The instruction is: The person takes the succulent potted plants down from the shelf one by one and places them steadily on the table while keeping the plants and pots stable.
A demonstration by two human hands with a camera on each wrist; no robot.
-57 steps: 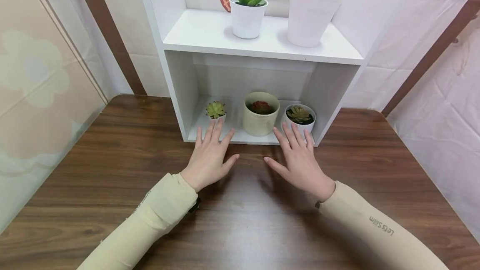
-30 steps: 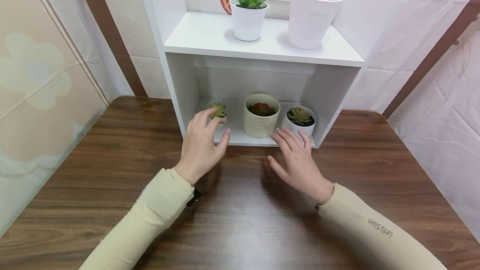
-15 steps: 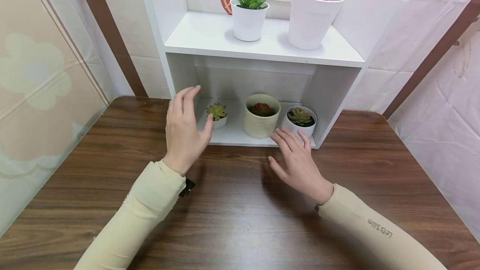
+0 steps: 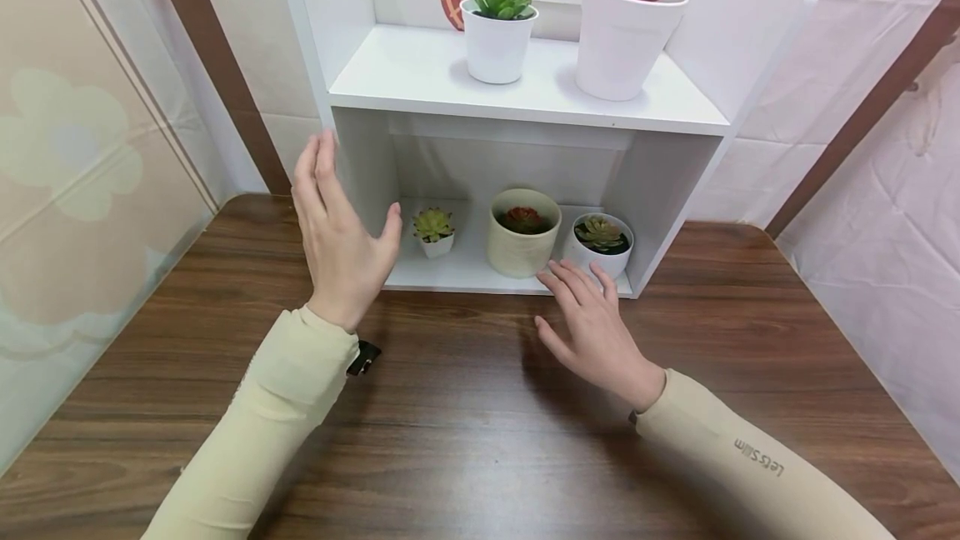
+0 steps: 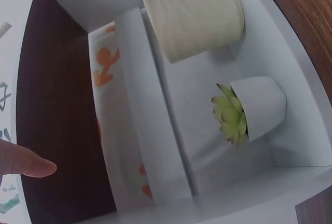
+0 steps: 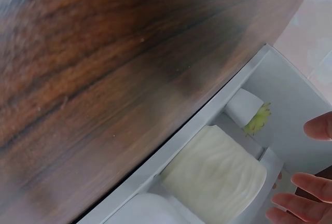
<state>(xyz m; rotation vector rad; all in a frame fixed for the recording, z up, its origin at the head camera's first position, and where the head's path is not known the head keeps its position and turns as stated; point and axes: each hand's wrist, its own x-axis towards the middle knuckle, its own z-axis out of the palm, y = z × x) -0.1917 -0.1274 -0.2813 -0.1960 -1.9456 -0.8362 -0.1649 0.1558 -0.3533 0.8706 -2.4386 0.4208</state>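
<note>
My left hand (image 4: 337, 240) is raised at the left side of the white shelf unit (image 4: 525, 111), fingers spread and holding nothing. Whether it touches the side panel I cannot tell. Closest to it, on the lower shelf, stands a small succulent in a white pot (image 4: 435, 233); the left wrist view shows its green rosette (image 5: 230, 115). Low before the shelf, my right hand (image 4: 600, 340) has relaxed, slightly bent fingers and holds nothing. Behind its fingertips are a cream pot (image 4: 517, 250) with a red succulent and a white pot (image 4: 600, 242) with a green one.
On the upper shelf stand a white pot with a green succulent (image 4: 498, 32) and a larger white pot with a red one (image 4: 630, 32). The shelf unit stands toward the back of the brown wooden table (image 4: 480, 440). Printed cloth (image 4: 75, 140) hangs around it.
My left hand has moved from before the small succulent leftward and up to the shelf's left side, uncovering the pot. My right hand has drawn back slightly, its fingers now more bent.
</note>
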